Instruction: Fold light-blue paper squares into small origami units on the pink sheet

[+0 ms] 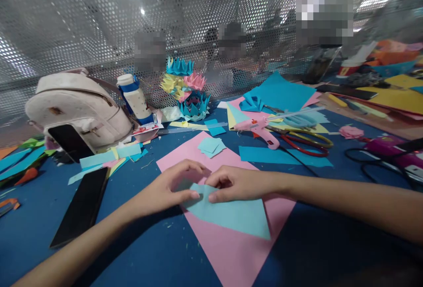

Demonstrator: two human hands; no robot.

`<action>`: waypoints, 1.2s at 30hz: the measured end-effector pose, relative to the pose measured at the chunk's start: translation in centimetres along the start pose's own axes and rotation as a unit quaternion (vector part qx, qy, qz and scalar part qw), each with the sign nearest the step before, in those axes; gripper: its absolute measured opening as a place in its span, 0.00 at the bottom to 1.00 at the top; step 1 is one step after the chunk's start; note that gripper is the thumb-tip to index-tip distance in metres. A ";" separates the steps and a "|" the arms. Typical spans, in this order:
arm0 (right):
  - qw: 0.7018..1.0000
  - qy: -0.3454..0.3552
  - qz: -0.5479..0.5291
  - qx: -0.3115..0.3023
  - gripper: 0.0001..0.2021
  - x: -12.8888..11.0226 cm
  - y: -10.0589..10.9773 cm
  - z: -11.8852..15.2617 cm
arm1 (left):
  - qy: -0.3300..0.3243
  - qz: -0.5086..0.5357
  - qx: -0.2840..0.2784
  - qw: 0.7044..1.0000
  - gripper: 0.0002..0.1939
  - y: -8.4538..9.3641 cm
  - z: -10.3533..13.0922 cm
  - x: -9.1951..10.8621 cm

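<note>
A light blue sheet of paper [238,216] lies at a slant over a larger pink sheet of paper [238,256]. At its upper left edge, my left hand [170,183] has its thumb on the blue paper, with its fingers curved round behind the edge. My right hand [231,183] pinches the same edge just to the right, its fingers curled under and its thumb on top. The two thumbs are close together but apart. The fingertips behind the paper are partly hidden. Small light blue paper pieces [211,146] lie stacked on the pink sheet beyond my hands.
A pink glue gun [257,128] and red-handled scissors [306,144] lie right of centre. At left are a phone [82,205], paper strips [127,151], a white backpack [74,102] and a bottle [135,97]. Folded paper flowers [193,104] stand before the perforated metal panel [109,18].
</note>
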State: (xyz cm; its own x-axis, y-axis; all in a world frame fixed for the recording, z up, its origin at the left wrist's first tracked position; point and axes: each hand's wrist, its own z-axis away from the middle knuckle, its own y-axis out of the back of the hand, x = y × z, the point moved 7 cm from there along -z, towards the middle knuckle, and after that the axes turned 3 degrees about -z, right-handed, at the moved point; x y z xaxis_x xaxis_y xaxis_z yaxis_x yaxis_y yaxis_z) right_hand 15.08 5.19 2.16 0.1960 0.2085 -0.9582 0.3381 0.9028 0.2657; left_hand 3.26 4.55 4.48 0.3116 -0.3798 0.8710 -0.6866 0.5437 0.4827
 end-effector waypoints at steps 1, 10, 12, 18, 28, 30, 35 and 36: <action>1.000 -0.001 0.000 -0.006 0.18 0.1 -0.2 0.0 | -0.003 0.008 -0.010 1.000 0.16 -0.5 0.0 0.1; 0.996 0.021 0.084 -0.007 0.14 -0.3 -0.3 -0.1 | 0.077 -0.014 -0.014 0.997 0.08 -2.1 0.4 -1.1; 0.995 0.025 0.095 0.003 0.13 -0.5 -0.2 -0.1 | 0.076 -0.058 -0.015 0.995 0.06 -2.1 0.4 -1.0; 0.992 0.011 0.125 -0.004 0.13 0.0 -0.3 -0.3 | 0.035 -0.157 -0.030 0.986 0.07 -2.8 0.6 -0.9; 0.995 0.001 0.095 -0.001 0.15 1.2 0.0 -0.8 | 0.013 -0.112 0.002 0.994 0.11 -2.9 0.6 -1.5; 0.996 -0.005 0.091 0.003 0.15 1.4 0.1 -0.9 | 0.012 -0.107 0.007 0.994 0.11 -2.9 0.7 -1.6; 0.997 -0.020 0.079 0.005 0.16 1.7 0.1 -1.0 | 0.003 -0.097 0.016 0.995 0.11 -2.8 0.6 -1.6; 0.997 -0.022 0.077 0.006 0.16 1.6 0.1 -1.0 | 0.000 -0.095 0.017 0.995 0.11 -2.8 0.6 -1.6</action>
State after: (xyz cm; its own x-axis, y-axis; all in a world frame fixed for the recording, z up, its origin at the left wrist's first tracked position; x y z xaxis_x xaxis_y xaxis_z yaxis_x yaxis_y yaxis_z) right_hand 14.48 6.01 0.49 0.2871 0.3275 -0.9002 0.3111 0.8569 0.4110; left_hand 4.31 3.21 1.67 0.4391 -0.4731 0.7638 -0.6368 0.4358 0.6361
